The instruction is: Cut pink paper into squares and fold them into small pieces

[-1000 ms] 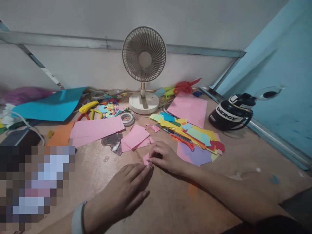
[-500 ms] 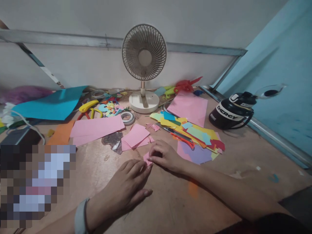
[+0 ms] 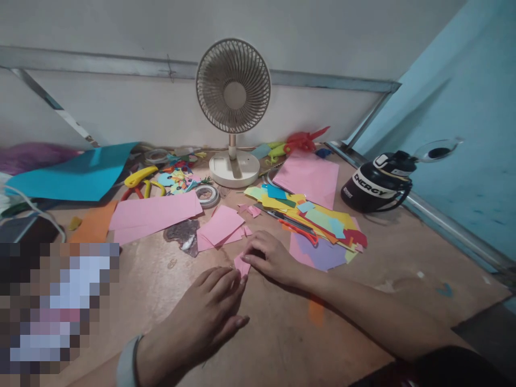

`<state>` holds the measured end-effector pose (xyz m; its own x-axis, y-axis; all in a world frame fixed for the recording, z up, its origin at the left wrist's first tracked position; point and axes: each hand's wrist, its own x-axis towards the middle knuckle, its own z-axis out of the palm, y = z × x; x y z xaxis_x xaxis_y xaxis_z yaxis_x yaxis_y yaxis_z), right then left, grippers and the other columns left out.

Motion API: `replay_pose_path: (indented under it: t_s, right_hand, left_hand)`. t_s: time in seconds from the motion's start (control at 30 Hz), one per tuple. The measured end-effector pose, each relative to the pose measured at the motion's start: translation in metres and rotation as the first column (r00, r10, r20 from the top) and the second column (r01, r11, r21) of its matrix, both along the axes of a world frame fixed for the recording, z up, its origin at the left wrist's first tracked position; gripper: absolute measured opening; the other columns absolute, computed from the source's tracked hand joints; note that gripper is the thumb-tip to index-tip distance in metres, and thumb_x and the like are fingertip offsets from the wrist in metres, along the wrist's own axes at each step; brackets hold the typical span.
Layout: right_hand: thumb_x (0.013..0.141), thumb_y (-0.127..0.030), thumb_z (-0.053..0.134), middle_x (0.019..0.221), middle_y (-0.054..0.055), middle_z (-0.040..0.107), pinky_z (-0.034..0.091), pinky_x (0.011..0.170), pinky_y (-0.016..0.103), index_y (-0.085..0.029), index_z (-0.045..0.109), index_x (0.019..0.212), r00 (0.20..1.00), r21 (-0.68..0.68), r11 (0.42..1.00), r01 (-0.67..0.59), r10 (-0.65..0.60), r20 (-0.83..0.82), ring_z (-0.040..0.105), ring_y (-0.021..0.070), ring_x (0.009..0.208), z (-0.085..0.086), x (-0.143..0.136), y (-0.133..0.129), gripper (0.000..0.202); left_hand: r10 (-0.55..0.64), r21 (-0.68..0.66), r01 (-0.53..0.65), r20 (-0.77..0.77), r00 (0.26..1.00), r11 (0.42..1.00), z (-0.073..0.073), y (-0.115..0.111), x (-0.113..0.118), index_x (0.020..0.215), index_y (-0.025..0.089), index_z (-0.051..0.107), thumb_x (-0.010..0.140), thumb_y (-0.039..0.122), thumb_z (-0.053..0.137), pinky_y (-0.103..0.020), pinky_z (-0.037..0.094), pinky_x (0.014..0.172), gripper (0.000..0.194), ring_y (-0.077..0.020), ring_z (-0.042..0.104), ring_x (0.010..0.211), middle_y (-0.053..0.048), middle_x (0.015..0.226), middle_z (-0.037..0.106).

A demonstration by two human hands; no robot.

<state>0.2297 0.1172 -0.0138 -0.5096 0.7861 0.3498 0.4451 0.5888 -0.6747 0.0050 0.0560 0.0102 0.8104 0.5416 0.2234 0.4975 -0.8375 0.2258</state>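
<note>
A small piece of pink paper (image 3: pixel 241 265) lies on the wooden table between my two hands. My right hand (image 3: pixel 271 259) is curled over its right side, with thumb and fingers closed on it. From the lower left, my left hand (image 3: pixel 203 309) reaches in with its fingertips at the paper's near edge. Its fingers are stretched out and its thumb stands apart. The fingers partly cover the small piece. Just behind them is a stack of pink paper rectangles (image 3: pixel 221 226), with pink scraps (image 3: pixel 252 210) beside it.
Behind stand a white fan (image 3: pixel 234 169) and a tape roll (image 3: pixel 207 196). Coloured paper pieces (image 3: pixel 326 217) and an orange-handled cutter (image 3: pixel 300 231) lie right, near a black jug (image 3: pixel 373 185). Left are yellow-handled pliers (image 3: pixel 141 176), pink strips (image 3: pixel 157 211) and a blue sheet (image 3: pixel 76 174).
The whole view has shifted slightly, so things appear a little further left. More of the small pink paper shows between my fingers; both hands stay at it.
</note>
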Motion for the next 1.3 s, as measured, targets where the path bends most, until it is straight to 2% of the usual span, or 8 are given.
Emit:
replay_pose_path:
  t_s: [0.27,0.4,0.87,1.3]
  right_hand:
    - [0.092,-0.018,0.065,0.086,0.004,0.061,0.043,0.079,0.034,-0.02,0.057,0.081,0.997,0.028,0.999,0.026,-0.028,0.077,0.054,0.0205,0.086,0.003,-0.002,-0.003,0.014]
    - [0.092,-0.018,0.064,0.087,0.004,0.061,0.043,0.079,0.035,-0.021,0.055,0.08,0.997,0.034,0.999,0.029,-0.031,0.077,0.054,0.0208,0.086,0.003,-0.003,-0.003,0.015]
    - [0.091,-0.016,0.063,0.088,0.004,0.06,0.043,0.081,0.035,-0.021,0.054,0.083,0.996,0.024,0.999,0.027,-0.029,0.083,0.053,0.0209,0.087,0.003,-0.003,-0.004,0.013]
    - [0.087,-0.011,0.066,0.088,0.005,0.061,0.043,0.08,0.034,-0.019,0.055,0.081,0.997,0.032,0.999,0.034,-0.036,0.069,0.054,0.0206,0.087,0.002,-0.003,-0.004,0.015]
  left_hand:
    - [0.018,0.11,-0.017,-0.013,1.0,0.994,-0.007,-0.008,-0.002,0.134,0.014,0.054,0.103,0.036,0.043,-0.049,0.048,0.1,0.039,-0.0326,0.059,0.12,-0.016,0.13,0.062]
    - [-0.006,0.112,0.009,-0.025,1.0,0.994,-0.004,-0.007,-0.005,0.132,0.013,0.056,0.103,0.034,0.044,-0.048,0.05,0.099,0.038,-0.0326,0.06,0.119,-0.016,0.13,0.063]
    - [-0.118,-0.036,0.116,-0.065,0.991,0.993,0.013,0.001,-0.016,0.142,0.018,0.049,0.099,0.025,0.051,-0.049,0.049,0.104,0.044,-0.0307,0.059,0.122,-0.013,0.138,0.058]
    - [-0.167,-0.122,0.16,-0.046,0.985,0.98,0.017,0.008,-0.019,0.13,0.019,0.054,0.097,0.034,0.052,-0.049,0.046,0.104,0.037,-0.0317,0.058,0.121,-0.013,0.138,0.058]
